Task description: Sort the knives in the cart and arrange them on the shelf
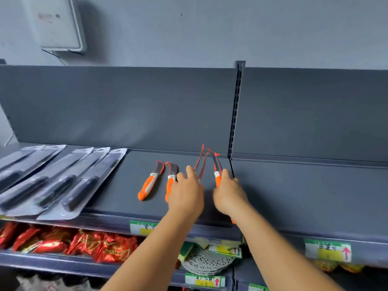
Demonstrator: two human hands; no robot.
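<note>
shelf: dark grey top board with a tall back panel, running across the whole view; a slotted upright splits the back panel right of centre.
packaged knives: a fanned row of black-handled knives on clear-fronted cards, lying on the shelf at far left, overlapping one another.
lower shelf: below, holding red foil packets at left and a sponge and a mesh pad toward the middle; price tags along the rails.
left hand: over mid shelf, fingers curled down onto blurred knives with red-edged blades; exactly what it pinches i cannot tell.
right hand: just right of the left hand, curled round an orange handle whose blade points to the back panel.
loose orange knives: two lying on the shelf left of the hands, blades far, handles near; the right one is partly under the left hand.
</note>
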